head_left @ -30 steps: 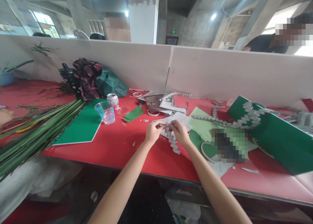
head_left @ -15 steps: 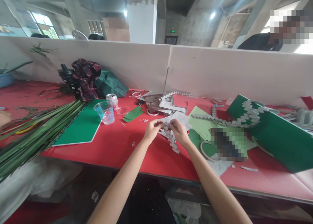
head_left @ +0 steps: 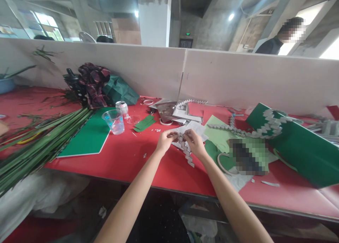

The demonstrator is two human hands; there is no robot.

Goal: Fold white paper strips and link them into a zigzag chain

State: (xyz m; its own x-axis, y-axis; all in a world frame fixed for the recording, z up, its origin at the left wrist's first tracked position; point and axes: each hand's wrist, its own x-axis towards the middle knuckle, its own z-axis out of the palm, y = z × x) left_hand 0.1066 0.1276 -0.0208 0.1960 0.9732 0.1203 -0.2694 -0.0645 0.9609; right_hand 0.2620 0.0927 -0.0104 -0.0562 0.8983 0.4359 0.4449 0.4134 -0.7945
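Between my two hands a short zigzag strip of folded grey-white paper [head_left: 186,152] hangs down over the red tabletop [head_left: 127,165]. My left hand [head_left: 166,140] pinches the strip's top end from the left, and my right hand [head_left: 194,140] pinches it from the right, fingertips nearly meeting. Beneath and behind the hands is a crumpled white sheet [head_left: 197,127]. A longer folded-paper chain [head_left: 249,132] runs to the right, over light green paper [head_left: 215,130] and up onto a green board [head_left: 293,144]. Another chain [head_left: 189,101] lies at the back.
Left of my hands stand a clear plastic cup [head_left: 115,122] and a can [head_left: 122,109]. Long green leaves [head_left: 45,140] lie across a green board [head_left: 84,140]. A low partition [head_left: 225,77] runs behind; beyond it is a person [head_left: 270,45]. A white ring [head_left: 225,164] lies at right.
Beyond the partition, the person at the upper right has moved and now appears smaller, turned sideways. My hands hold nearly the same place, with the strip's lower end shifted very slightly.
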